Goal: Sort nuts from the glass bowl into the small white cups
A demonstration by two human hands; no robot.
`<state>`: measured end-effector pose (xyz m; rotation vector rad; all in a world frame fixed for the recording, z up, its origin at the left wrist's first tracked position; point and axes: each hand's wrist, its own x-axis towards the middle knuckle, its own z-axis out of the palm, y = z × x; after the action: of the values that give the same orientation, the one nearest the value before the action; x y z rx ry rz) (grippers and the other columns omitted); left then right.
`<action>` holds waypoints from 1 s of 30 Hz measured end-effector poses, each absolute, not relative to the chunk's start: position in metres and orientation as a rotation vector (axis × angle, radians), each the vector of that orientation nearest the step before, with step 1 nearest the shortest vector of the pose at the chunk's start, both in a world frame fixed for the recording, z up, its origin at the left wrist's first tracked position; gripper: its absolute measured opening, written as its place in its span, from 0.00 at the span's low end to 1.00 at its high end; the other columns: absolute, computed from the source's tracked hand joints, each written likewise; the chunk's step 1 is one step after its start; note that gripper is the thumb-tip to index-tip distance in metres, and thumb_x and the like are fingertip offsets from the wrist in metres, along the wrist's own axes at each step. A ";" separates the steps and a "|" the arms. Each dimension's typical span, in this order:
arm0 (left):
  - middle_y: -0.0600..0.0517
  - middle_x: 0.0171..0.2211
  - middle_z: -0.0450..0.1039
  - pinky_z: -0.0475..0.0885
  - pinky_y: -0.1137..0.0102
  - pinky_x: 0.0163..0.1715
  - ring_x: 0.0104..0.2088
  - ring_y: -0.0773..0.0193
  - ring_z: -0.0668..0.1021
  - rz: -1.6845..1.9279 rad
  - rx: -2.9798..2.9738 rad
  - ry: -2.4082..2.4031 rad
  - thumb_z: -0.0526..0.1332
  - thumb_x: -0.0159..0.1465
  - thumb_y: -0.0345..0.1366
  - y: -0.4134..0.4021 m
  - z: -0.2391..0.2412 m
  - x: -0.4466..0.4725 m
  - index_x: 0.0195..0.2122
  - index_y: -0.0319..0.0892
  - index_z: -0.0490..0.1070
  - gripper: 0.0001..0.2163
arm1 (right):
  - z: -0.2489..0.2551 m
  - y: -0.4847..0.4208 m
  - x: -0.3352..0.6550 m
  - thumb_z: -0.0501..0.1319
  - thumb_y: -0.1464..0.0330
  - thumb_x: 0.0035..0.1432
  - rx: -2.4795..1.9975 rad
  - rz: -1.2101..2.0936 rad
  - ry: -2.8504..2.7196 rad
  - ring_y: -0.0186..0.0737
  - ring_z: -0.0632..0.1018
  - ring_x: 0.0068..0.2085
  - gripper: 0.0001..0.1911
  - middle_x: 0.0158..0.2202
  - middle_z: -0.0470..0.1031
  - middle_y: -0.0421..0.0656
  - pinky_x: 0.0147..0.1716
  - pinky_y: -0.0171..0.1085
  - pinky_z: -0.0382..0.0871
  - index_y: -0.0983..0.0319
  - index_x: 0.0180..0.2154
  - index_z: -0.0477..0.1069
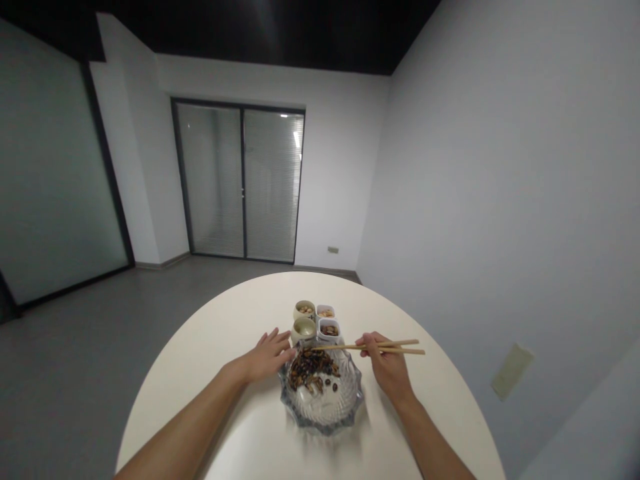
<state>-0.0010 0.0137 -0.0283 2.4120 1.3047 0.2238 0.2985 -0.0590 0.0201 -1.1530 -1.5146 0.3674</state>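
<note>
Two bare forearms reach in over a round white table (250, 433). Between them stands one clear glass bowl (324, 425) with a scalloped rim. A heap of dark and brown seed-like pieces (314, 367) fills its left and far part; two dark roundish pieces (331, 385) lie just apart from it, toward the bowl's right side, where the glass bottom shows.

The left hand (273, 353) lies palm down with its fingers spread, its thumb at the bowl's far left rim; whether it presses on the glass I cannot tell. The right hand (384, 363), to the right of the bowl, pinches two wooden chopsticks (340, 347), which point left over the bowl's far side, their tips by the heap. Whether the tips hold a piece is too small to make out.

Just beyond the bowl stand four small containers, two by two. The near pale green cup (305, 329) shows its inner wall, and the near white dish (329, 329) holds brown pieces. Behind them, the far pale green cup (304, 309) and the far white dish (325, 312) hold pale pieces.

Farthest back is a two-paned glass door (243, 180).
</note>
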 end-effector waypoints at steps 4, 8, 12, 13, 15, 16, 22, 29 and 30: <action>0.50 0.70 0.47 0.41 0.45 0.64 0.69 0.44 0.45 0.230 2.408 1.308 0.40 0.74 0.56 0.015 -0.030 -0.001 0.62 0.51 0.65 0.26 | 0.021 -0.059 0.300 0.54 0.47 0.63 -1.156 0.340 -1.515 0.40 0.74 0.23 0.29 0.18 0.73 0.42 0.23 0.35 0.68 0.61 0.25 0.78; 0.48 0.70 0.47 0.41 0.44 0.64 0.69 0.42 0.45 0.251 2.407 1.296 0.40 0.74 0.56 0.015 -0.031 -0.001 0.62 0.50 0.65 0.27 | 0.020 -0.058 0.300 0.55 0.47 0.63 -1.145 0.372 -1.536 0.40 0.74 0.23 0.28 0.18 0.72 0.41 0.24 0.35 0.68 0.61 0.25 0.78; 0.47 0.70 0.47 0.41 0.44 0.64 0.69 0.42 0.45 0.252 2.418 1.291 0.40 0.73 0.56 0.015 -0.031 -0.001 0.63 0.49 0.65 0.27 | 0.021 -0.059 0.298 0.56 0.49 0.63 -1.156 0.408 -1.565 0.40 0.76 0.26 0.26 0.20 0.74 0.41 0.28 0.36 0.69 0.61 0.26 0.77; 0.47 0.70 0.47 0.41 0.44 0.64 0.69 0.42 0.45 0.247 2.419 1.294 0.41 0.74 0.56 0.015 -0.030 0.000 0.63 0.49 0.65 0.27 | 0.021 -0.060 0.297 0.56 0.49 0.63 -1.161 0.413 -1.573 0.41 0.76 0.26 0.26 0.20 0.75 0.41 0.28 0.36 0.69 0.61 0.26 0.77; 0.46 0.70 0.46 0.41 0.44 0.63 0.69 0.41 0.45 0.236 2.418 1.301 0.41 0.74 0.56 0.015 -0.030 0.000 0.62 0.48 0.65 0.27 | 0.022 -0.061 0.296 0.57 0.49 0.63 -1.164 0.416 -1.579 0.41 0.77 0.26 0.26 0.20 0.75 0.41 0.28 0.36 0.69 0.61 0.26 0.77; 0.46 0.70 0.46 0.41 0.44 0.64 0.69 0.42 0.45 0.231 2.417 1.301 0.40 0.73 0.56 0.015 -0.030 0.000 0.62 0.48 0.65 0.27 | 0.022 -0.062 0.296 0.57 0.49 0.63 -1.162 0.417 -1.579 0.41 0.77 0.26 0.26 0.21 0.75 0.41 0.28 0.36 0.69 0.61 0.26 0.78; 0.47 0.70 0.46 0.41 0.45 0.64 0.69 0.43 0.45 0.221 2.414 1.300 0.39 0.73 0.57 0.016 -0.031 -0.001 0.63 0.48 0.64 0.28 | 0.022 -0.063 0.296 0.56 0.49 0.63 -1.153 0.394 -1.580 0.42 0.77 0.26 0.26 0.20 0.76 0.42 0.29 0.37 0.70 0.60 0.26 0.78; 0.48 0.70 0.47 0.41 0.44 0.64 0.69 0.43 0.45 0.244 2.412 1.304 0.40 0.73 0.57 0.016 -0.031 -0.001 0.63 0.50 0.64 0.28 | 0.023 -0.065 0.296 0.57 0.49 0.63 -1.130 0.367 -1.549 0.42 0.77 0.25 0.25 0.20 0.76 0.42 0.28 0.37 0.72 0.60 0.26 0.79; 0.49 0.70 0.47 0.41 0.44 0.64 0.69 0.43 0.45 0.243 2.410 1.305 0.40 0.73 0.57 0.015 -0.030 -0.001 0.63 0.50 0.64 0.28 | 0.024 -0.065 0.296 0.57 0.49 0.63 -1.122 0.361 -1.541 0.42 0.78 0.25 0.25 0.20 0.76 0.42 0.28 0.37 0.72 0.60 0.27 0.79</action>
<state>-0.0015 0.0151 -0.0299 2.4099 1.3050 0.2432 0.2960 -0.0654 0.0236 -1.1224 -1.5410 0.3611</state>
